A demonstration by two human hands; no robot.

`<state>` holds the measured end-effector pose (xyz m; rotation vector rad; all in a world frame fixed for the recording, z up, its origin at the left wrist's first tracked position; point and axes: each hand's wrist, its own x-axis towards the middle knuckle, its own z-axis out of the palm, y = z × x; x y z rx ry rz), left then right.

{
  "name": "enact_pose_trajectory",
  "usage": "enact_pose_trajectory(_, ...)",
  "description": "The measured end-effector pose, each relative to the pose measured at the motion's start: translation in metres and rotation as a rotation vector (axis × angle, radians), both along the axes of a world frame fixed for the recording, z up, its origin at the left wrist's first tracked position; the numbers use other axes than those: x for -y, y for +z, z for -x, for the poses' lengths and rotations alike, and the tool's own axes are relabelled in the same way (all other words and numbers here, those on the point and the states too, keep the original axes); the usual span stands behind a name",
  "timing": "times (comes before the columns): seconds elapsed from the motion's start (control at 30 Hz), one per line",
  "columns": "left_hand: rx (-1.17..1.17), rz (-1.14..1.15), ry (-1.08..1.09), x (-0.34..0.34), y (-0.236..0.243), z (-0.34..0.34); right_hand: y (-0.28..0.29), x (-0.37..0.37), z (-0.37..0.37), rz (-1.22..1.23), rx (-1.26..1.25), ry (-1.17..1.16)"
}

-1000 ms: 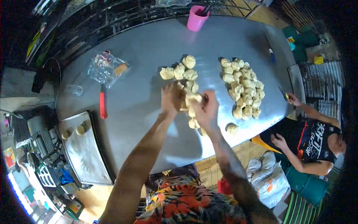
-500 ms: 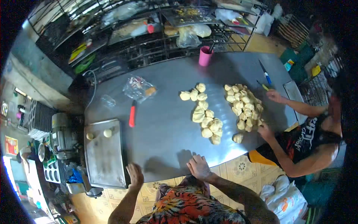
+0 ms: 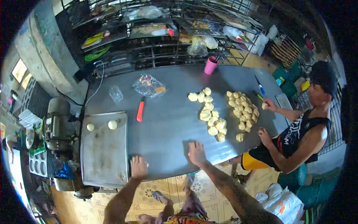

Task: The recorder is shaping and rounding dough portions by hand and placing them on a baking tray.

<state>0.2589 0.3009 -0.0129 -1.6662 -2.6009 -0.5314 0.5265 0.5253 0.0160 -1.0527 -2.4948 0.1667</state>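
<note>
My left hand (image 3: 138,167) lies palm down at the table's near edge, beside the metal tray, fingers stretched out. A small pale bit shows at its thumb side; what lies beneath the palm is hidden. My right hand (image 3: 196,153) rests palm down on the table farther right, its fingers extended. Two round dough balls (image 3: 112,124) sit at the far end of the baking tray (image 3: 104,156). Beyond my right hand is a cluster of dough pieces (image 3: 213,121), with a larger pile of dough pieces (image 3: 244,108) to its right.
At the right a co-worker (image 3: 298,138) holds a dough piece (image 3: 264,106) near a blue-handled knife (image 3: 261,89). A red-handled tool (image 3: 140,110), a plastic bag (image 3: 149,86) and a pink cup (image 3: 211,65) stand or lie on the table (image 3: 164,123). Racks (image 3: 149,52) line the back.
The view has shifted, showing more floor. My left hand has turned from edge-on to palm down on the table. The co-worker's far hand now holds a dough piece.
</note>
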Motion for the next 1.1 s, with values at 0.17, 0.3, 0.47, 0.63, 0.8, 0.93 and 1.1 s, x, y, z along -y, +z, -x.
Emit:
enact_pose_trajectory(0.17, 0.066, -0.089, 0.076, -0.096, 0.020, 0.012, -0.004, -0.065, 0.046, -0.039, -0.030, -0.054)
enact_pose_trajectory(0.3, 0.239, -0.128, 0.067, -0.034, -0.001, -0.011, -0.017, -0.019, 0.022, 0.141, 0.000, 0.032)
enact_pose_trajectory(0.47, 0.145, -0.111, 0.059, -0.022, -0.002, -0.005, -0.001, 0.019, -0.019, -0.058, -0.024, 0.242)
enact_pose_trajectory(0.63, -0.004, -0.145, 0.217, -0.116, 0.004, 0.018, -0.002, -0.044, 0.072, 0.028, -0.109, 0.087)
enact_pose_trajectory(0.8, 0.228, -0.049, 0.169, -0.047, -0.014, 0.004, 0.005, 0.008, 0.017, 0.002, -0.052, 0.572)
enact_pose_trajectory(0.93, 0.052, -0.022, 0.037, -0.017, -0.006, -0.018, -0.007, -0.013, -0.019, 0.022, 0.101, 0.420)
enact_pose_trajectory(1.1, -0.035, -0.026, 0.253, -0.129, -0.003, 0.035, 0.011, -0.032, 0.110, -0.012, -0.103, 0.078)
